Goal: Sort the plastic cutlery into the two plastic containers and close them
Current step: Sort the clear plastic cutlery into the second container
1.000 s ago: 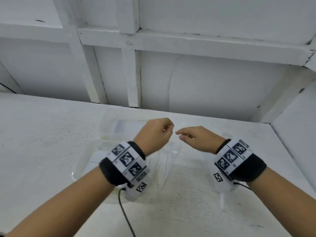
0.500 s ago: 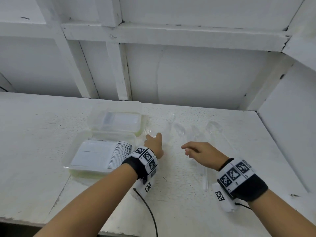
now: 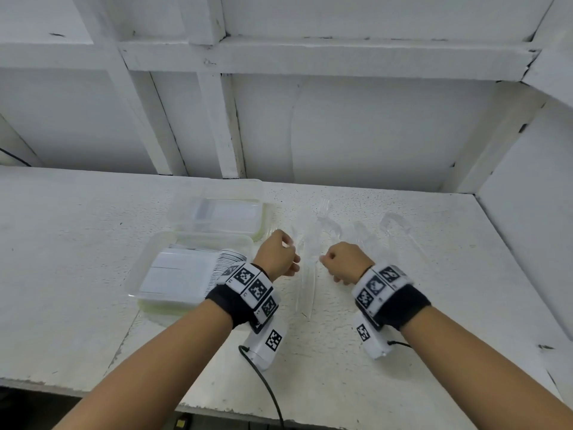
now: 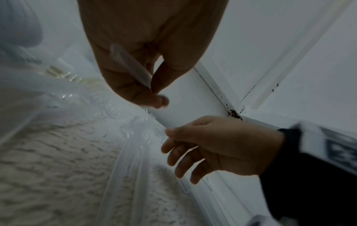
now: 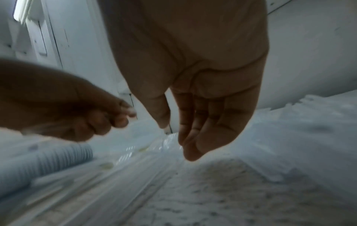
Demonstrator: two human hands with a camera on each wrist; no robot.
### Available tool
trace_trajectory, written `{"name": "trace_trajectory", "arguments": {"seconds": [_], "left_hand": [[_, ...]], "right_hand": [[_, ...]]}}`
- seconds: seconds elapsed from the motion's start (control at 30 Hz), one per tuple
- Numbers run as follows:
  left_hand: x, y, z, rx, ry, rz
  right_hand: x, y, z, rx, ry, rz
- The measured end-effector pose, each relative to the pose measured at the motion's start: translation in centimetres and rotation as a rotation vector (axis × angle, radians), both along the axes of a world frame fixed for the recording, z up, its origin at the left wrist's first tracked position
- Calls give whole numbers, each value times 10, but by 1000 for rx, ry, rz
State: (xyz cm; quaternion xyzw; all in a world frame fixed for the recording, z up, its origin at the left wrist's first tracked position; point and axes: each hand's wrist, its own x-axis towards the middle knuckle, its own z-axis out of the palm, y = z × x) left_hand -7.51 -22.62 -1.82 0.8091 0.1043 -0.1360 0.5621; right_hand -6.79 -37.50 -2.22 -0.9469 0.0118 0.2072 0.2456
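Note:
Several clear plastic forks (image 3: pixel 324 209) and spoons (image 3: pixel 393 221) lie on the white table beyond my hands, and long clear pieces (image 3: pixel 305 287) lie between them. My left hand (image 3: pixel 279 256) hovers right of the containers. It pinches the handle of a clear utensil (image 4: pixel 131 67) between thumb and fingers (image 4: pixel 154 91); which kind of utensil is hidden. My right hand (image 3: pixel 344 262) hangs over the pile with fingers relaxed and empty (image 5: pixel 173 133). The near clear container (image 3: pixel 145 265) and the far one (image 3: pixel 217 193) stand at the left.
White wall panels rise close behind the table and along its right side (image 3: pixel 527 228). A black cable (image 3: pixel 266 386) trails from the left wrist over the front edge. The near container shows a white sheet and a ribbed stack (image 3: pixel 229 262) through its plastic.
A second ago both hands were raised together. The left hand then dropped to the cutlery beside the containers and now holds a clear piece. The right hand has drawn in over the pile.

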Motion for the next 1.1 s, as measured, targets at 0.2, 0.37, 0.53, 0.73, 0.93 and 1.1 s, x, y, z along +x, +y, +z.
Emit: {"name": "trace_trajectory", "arguments": {"seconds": [0.2,0.37,0.53,0.73,0.93,1.1], "left_hand": [[6,8,-5,206,-75,-41],[4,0,-14,331,83,-177],[6,-13,-19,553,158,-296],[10,-15,-14,510,168,-222],[-1,-2,-2,123,193,-53],[-10,10,2,42,205,-29]], "right_hand": [[9,30,-13,-156,48,31],[-2,9,-10,167,150,-173],[-21,-12,9,472,177,-438],[-25,-20,6,436,91,-434],[-1,4,-3,174,-37,-262],[19,39,-4,-15,-19,-162]]}}
